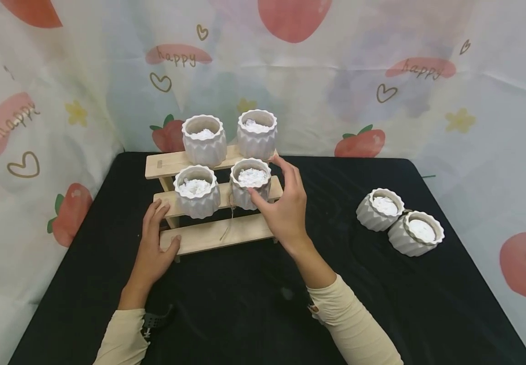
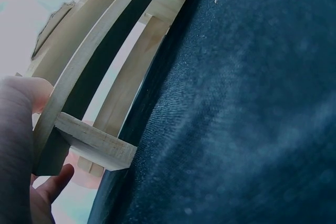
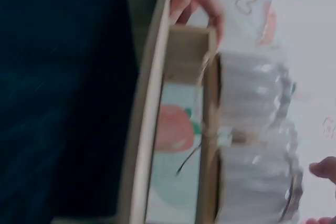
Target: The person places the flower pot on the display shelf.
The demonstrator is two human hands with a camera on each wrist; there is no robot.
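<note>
"Fingers?"
"My left hand (image 1: 154, 248) grips the three-tiered wooden stand (image 1: 217, 235); the nearest fluted pot (image 1: 241, 196) sits just left of my right hand (image 1: 286, 210), its fingers apart."
"Advice?"
"I'd brace firmly, nudge gently."

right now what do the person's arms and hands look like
The left sleeve and right sleeve are cream, ending above the wrists. The left hand and right hand are bare, with no gloves visible. A black strap shows at the left cuff; something small and brownish shows at the right, too unclear to name.
</note>
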